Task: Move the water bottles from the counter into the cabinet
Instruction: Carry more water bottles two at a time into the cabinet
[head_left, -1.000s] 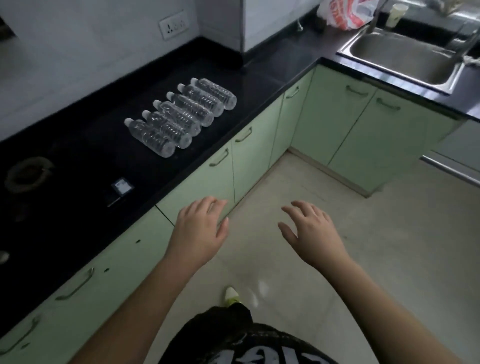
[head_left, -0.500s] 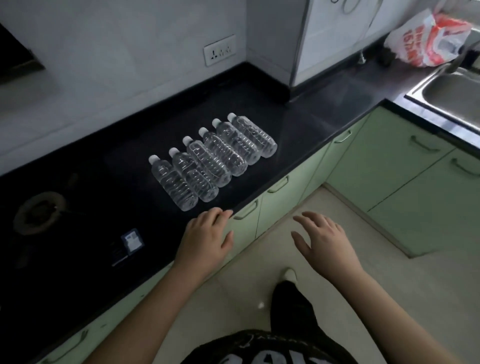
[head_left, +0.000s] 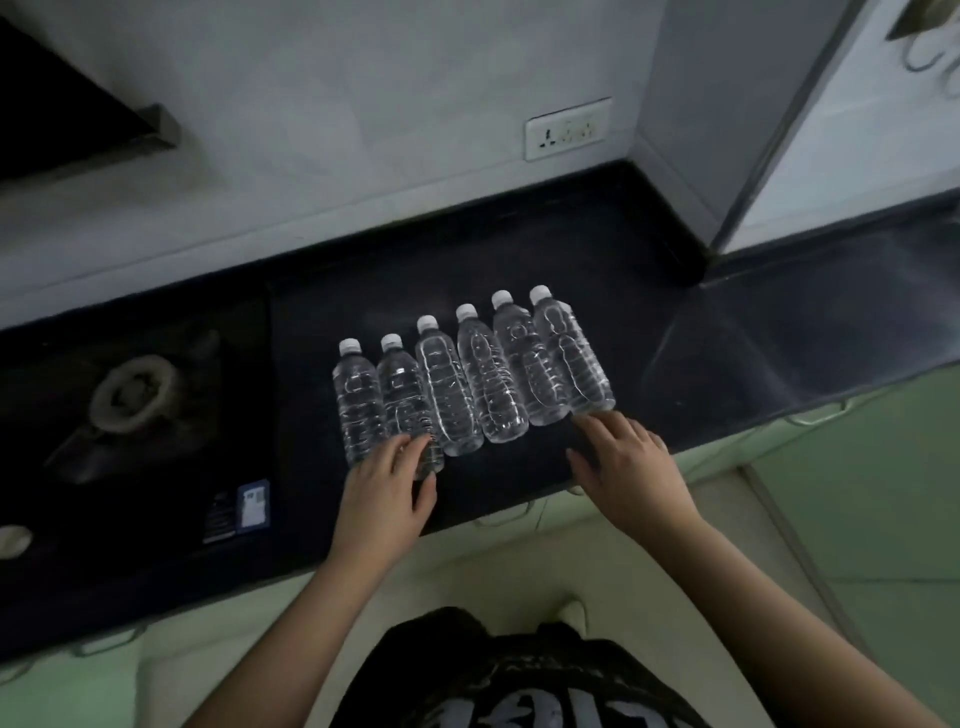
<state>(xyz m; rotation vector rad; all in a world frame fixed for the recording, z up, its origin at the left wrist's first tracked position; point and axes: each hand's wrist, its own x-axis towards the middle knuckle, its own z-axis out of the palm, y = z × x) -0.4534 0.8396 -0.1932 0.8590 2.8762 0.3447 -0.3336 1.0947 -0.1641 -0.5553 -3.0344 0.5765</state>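
Several clear water bottles (head_left: 470, 382) with white caps lie side by side in a row on the black counter (head_left: 701, 353), caps toward the wall. My left hand (head_left: 382, 491) reaches over the counter edge, its straight fingers touching the bottom ends of the two leftmost bottles (head_left: 382, 400). My right hand (head_left: 623, 465) is spread open just in front of the rightmost bottle (head_left: 571, 358), fingertips at its base. Neither hand grips anything. Green cabinet fronts (head_left: 857, 467) run below the counter.
A gas burner (head_left: 130, 389) sits in the counter at the left, with a small label (head_left: 253, 503) near its front. A wall socket (head_left: 567, 130) is above the bottles. A wall column (head_left: 727, 130) closes the corner at right. Pale floor tiles lie below.
I have stepped up to the counter and the view has turned onto the bottles. Both hands moved forward from over the floor to the bottles' near ends.
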